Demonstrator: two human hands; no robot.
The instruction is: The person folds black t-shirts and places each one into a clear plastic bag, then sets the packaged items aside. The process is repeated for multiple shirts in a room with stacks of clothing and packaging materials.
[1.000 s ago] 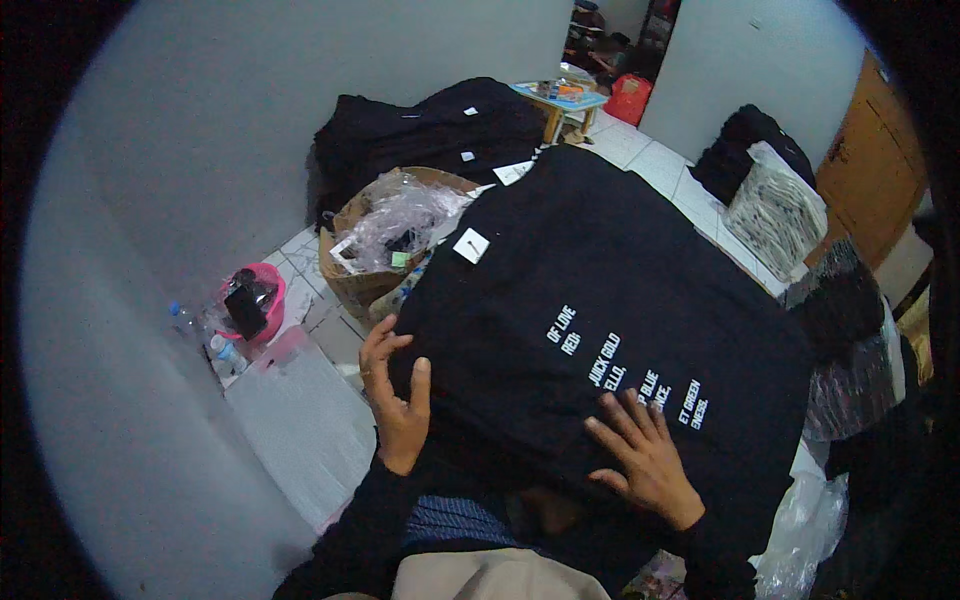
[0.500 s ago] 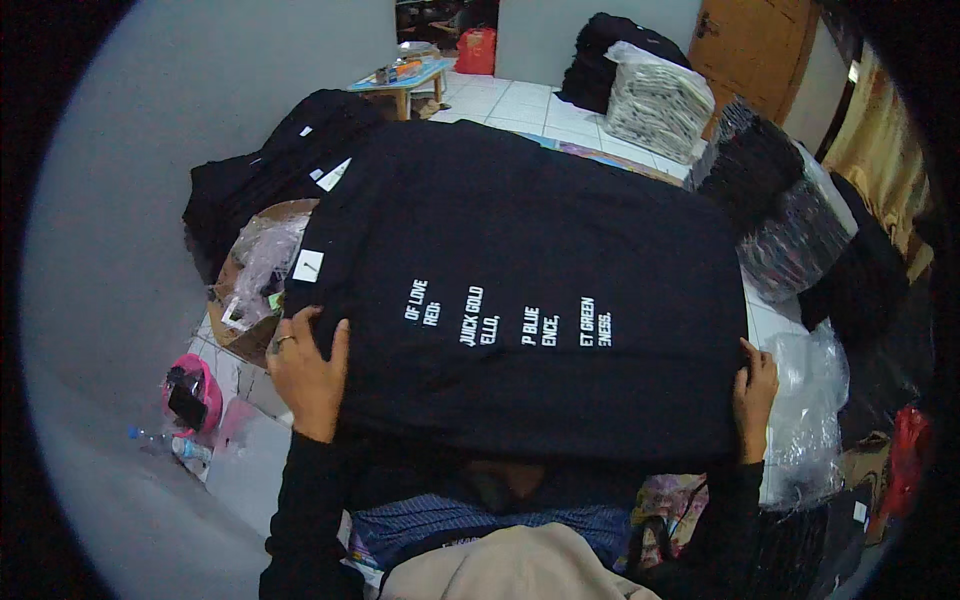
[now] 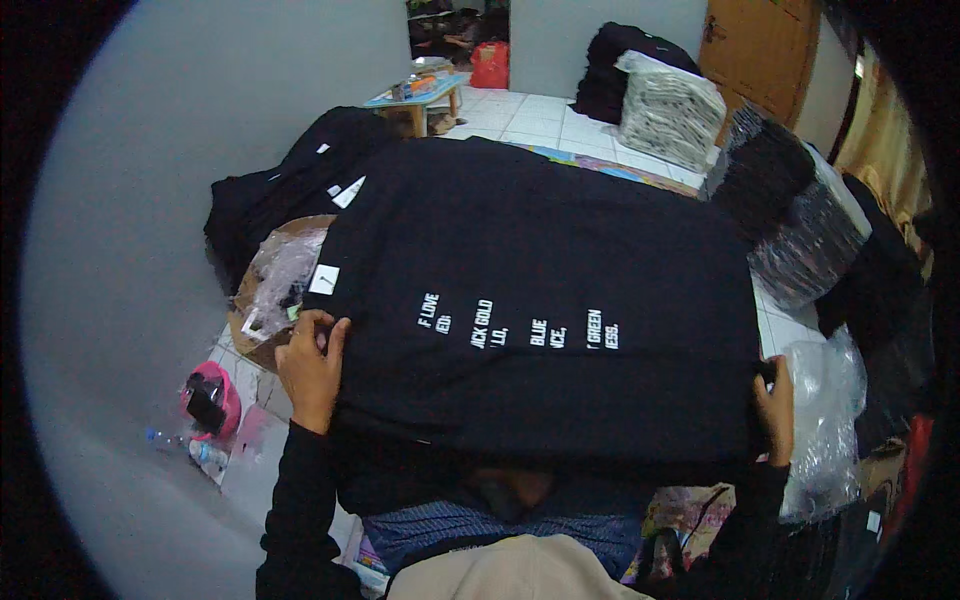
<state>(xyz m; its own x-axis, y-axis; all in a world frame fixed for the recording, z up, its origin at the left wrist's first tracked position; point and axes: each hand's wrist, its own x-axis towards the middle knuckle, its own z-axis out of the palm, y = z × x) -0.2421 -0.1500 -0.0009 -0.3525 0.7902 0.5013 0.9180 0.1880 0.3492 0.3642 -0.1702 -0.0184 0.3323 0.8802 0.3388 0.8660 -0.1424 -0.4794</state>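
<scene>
Lying between left grip (image 3: 308, 372) and right grip (image 3: 778, 412), black printed garment (image 3: 560, 235), opposite edges pinched in both.

The hands (image 3: 310, 372) touch opposite edges of a spread black garment (image 3: 560, 240) with white printing (image 3: 484, 322).

I work in dim, even, cool indoor light, its source out of view. The black cloth (image 3: 590, 230) before me swallows most of its folds, while its white print (image 3: 482, 322) stands out. Glare streaks the clear plastic (image 3: 825, 425) by my right hand (image 3: 777, 410), and the white floor tiles (image 3: 530, 112) look brightest. The far doorway (image 3: 440, 38) is murky. My view is grainy, slightly soft, bent toward the rim, its corners lost in black.
</scene>
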